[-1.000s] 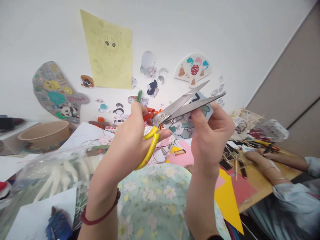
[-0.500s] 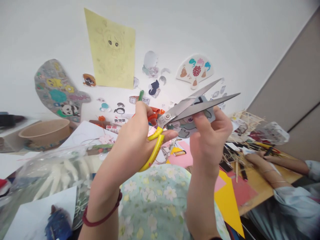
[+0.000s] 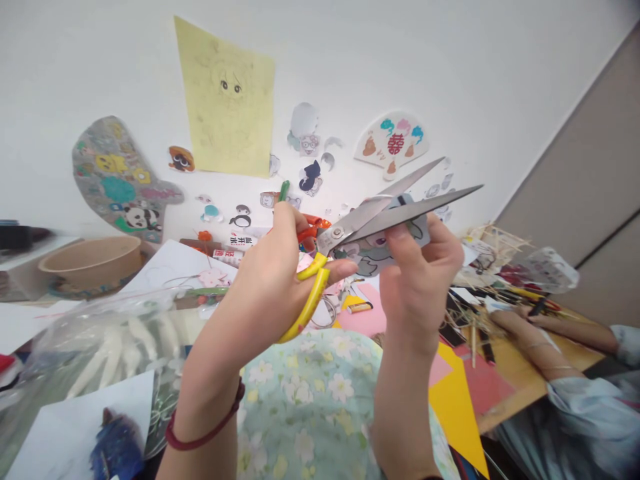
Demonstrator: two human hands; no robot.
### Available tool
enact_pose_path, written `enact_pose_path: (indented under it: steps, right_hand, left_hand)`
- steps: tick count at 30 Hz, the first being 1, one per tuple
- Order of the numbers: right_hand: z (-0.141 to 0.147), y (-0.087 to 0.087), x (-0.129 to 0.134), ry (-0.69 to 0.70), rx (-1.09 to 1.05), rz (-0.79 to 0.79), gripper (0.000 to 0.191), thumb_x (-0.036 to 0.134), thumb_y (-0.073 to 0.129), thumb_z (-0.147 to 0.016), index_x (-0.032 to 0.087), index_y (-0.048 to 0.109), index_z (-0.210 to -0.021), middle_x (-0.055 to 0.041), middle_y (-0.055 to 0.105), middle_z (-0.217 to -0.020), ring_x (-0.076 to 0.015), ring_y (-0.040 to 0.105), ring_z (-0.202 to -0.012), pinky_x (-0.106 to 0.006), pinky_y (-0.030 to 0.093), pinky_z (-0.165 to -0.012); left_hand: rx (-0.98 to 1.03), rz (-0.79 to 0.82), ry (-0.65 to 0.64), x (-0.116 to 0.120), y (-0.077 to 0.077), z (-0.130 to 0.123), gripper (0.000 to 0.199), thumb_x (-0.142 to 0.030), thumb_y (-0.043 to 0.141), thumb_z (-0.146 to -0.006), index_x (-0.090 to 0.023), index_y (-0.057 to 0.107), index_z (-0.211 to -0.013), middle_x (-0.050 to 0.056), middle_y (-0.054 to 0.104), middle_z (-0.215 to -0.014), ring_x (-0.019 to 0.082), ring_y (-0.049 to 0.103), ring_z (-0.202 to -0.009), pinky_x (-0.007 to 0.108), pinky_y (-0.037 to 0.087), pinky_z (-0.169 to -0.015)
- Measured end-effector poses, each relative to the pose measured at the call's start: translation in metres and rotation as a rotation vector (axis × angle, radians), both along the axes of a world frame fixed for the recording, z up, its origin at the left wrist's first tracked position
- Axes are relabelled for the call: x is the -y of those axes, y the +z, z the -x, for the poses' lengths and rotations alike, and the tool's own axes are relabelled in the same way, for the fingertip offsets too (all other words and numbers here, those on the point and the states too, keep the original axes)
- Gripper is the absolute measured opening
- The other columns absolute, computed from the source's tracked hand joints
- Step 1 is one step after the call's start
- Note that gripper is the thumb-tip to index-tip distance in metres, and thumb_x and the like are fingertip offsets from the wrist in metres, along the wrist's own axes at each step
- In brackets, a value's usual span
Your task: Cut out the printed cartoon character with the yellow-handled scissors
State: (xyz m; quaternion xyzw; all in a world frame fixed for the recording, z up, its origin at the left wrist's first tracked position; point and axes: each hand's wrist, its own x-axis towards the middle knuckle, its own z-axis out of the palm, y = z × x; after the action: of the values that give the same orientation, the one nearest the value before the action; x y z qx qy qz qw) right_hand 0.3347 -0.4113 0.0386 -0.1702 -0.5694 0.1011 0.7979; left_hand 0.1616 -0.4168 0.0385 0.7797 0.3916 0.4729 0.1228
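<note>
My left hand [image 3: 273,270] is closed round the handles of a pair of scissors [image 3: 373,217]; one yellow handle loop shows below the palm, and orange shows by the fingers. The blades are parted and point up to the right. Between them sits the upper edge of a paper cutout [image 3: 370,260] with a printed cartoon figure. My right hand [image 3: 420,267] pinches that cutout from its right side, thumb in front, just under the lower blade. Part of the cutout is hidden behind the blades and my thumb.
On the wall hang a yellow drawing sheet [image 3: 227,113], a painted fan shape [image 3: 393,143] and small stickers. A round tan container [image 3: 90,257] and a plastic bag [image 3: 125,340] lie at left. At right, another person's arms [image 3: 530,343] rest by sticks and yellow paper [image 3: 457,407].
The wall items have shifted slightly to the right in view. My hands, the scissors and the cutout keep nearly the same pose.
</note>
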Motion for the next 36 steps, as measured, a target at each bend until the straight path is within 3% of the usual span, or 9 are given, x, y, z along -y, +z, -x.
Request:
enact_pose_path:
  steps: [12,24,36]
  right_hand:
    - [0.0002,-0.0004,-0.0018,0.019,0.006,-0.02,0.013,0.027,0.078,-0.08,0.026,0.069,-0.071,0.0039,0.062,-0.068,-0.0125,0.06,-0.064,-0.03,0.054,-0.062]
    - [-0.0002,-0.0014,-0.0015,-0.043,0.035,-0.011,0.016,0.034,0.077,-0.081,0.026,0.067,-0.072,0.0027,0.06,-0.067,-0.014,0.061,-0.065,-0.031,0.055,-0.06]
    - [-0.0017,-0.0018,-0.0015,-0.031,0.023,-0.005,0.016,0.033,0.079,-0.08,0.026,0.067,-0.071,0.0036,0.058,-0.064,-0.0142,0.061,-0.065,-0.031,0.054,-0.059]
  left_hand:
    - [0.012,-0.032,-0.011,0.0005,-0.0008,-0.0011,0.044,-0.052,0.066,-0.086,-0.024,0.037,-0.104,0.005,0.06,-0.094,0.016,0.055,-0.071,0.027,0.045,-0.057]
    - [-0.01,-0.039,0.009,0.0049,0.003,-0.003,0.04,-0.051,0.063,-0.088,-0.025,0.034,-0.098,0.0,0.054,-0.089,0.011,0.047,-0.061,0.028,0.044,-0.056]
    - [-0.041,-0.065,0.041,0.007,0.0044,-0.0016,0.039,-0.051,0.062,-0.088,-0.025,0.035,-0.098,0.002,0.059,-0.091,0.015,0.055,-0.068,0.03,0.046,-0.06]
